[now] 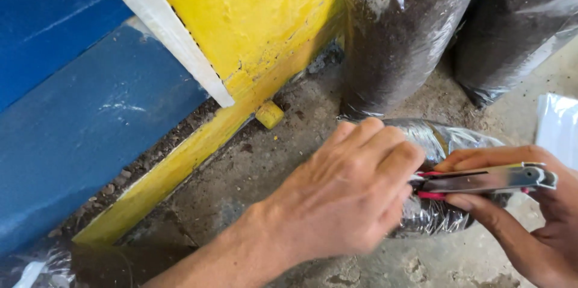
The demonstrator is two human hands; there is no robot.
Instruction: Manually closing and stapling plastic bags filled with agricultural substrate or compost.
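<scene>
Hands (pixel 343 197), seemingly stapler (pixel 487 179), soil bag (pixel 433 216)

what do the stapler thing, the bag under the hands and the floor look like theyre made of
The stapler looks like bright metal, with a shiny silver top arm, over a pink, probably plastic, body. The bag seems to be thin clear plastic film, crinkled and glossy, packed with dark soil-like fill. The floor looks like rough grey concrete, matte, stained and pitted.

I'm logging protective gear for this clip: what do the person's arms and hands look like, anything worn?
Both hands are bare: no gloves, rings or watch show on the left hand or the right hand. The left forearm is uncovered, with no sleeve in view. The right hand is cut off by the frame edge.
</scene>
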